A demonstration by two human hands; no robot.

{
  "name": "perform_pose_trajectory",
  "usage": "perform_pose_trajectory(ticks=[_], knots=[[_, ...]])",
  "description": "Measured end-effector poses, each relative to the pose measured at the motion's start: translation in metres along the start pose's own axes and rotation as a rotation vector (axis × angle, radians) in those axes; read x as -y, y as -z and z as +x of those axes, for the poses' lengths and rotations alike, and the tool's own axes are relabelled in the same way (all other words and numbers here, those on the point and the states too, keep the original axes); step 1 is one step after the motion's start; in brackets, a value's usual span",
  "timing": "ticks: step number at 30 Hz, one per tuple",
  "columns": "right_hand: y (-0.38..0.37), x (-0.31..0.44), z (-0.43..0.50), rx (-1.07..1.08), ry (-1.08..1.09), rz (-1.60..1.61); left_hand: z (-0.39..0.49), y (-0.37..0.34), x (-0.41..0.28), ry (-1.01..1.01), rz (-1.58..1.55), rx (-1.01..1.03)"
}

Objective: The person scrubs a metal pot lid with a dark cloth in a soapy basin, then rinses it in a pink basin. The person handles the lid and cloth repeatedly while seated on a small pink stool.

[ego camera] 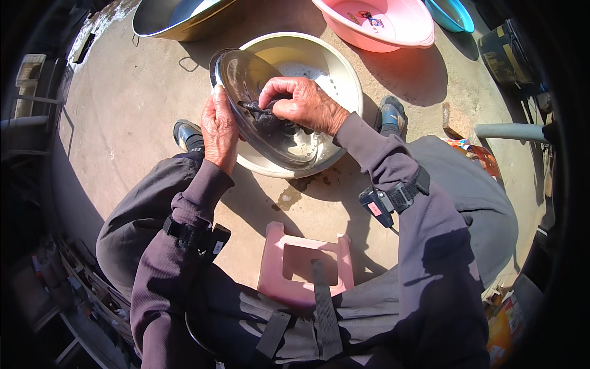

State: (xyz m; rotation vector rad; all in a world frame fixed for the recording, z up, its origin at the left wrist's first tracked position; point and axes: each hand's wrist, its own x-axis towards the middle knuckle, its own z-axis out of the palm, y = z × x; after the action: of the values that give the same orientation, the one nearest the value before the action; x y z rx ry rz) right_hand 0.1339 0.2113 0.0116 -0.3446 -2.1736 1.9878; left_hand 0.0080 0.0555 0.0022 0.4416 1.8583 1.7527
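Observation:
A large glass lid with a metal rim [239,76] is tilted over a cream-coloured basin [352,87] holding sudsy water. My left hand [220,124] grips the lid's left edge, thumb on top of the rim. In my right hand [302,104] is a dark wet cloth [269,119], bunched and pressed against the lid's surface. Part of the cloth and the fingers beneath it are hidden. Both hands are wet.
A large metal pan [161,27] stands at the upper left. Beyond the basin are a pink basin [392,41] and a blue basin [466,23]. A pink plastic stool [272,263] is beneath me. A brick [454,121] lies right of my shoe, with a dark bucket [507,60] farther off.

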Motion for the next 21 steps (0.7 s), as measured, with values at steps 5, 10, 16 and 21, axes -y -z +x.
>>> perform_pose_trajectory(ticks=[5, 10, 16, 21], knots=[[-0.037, 0.02, -0.019, -0.122, 0.247, -0.296, 0.002, 0.003, 0.007, 0.059, 0.024, -0.019], [-0.028, -0.015, -0.066, 0.041, 0.14, -0.547, 0.005, 0.002, 0.02, -0.101, 0.101, -0.176], [-0.03, -0.014, -0.072, -0.047, 0.084, -0.321, 0.005, 0.002, 0.022, 0.023, 0.082, -0.146], [-0.055, -0.004, -0.06, -0.097, 0.374, -0.346, 0.003, -0.007, 0.014, -0.051, 0.002, -0.096]])
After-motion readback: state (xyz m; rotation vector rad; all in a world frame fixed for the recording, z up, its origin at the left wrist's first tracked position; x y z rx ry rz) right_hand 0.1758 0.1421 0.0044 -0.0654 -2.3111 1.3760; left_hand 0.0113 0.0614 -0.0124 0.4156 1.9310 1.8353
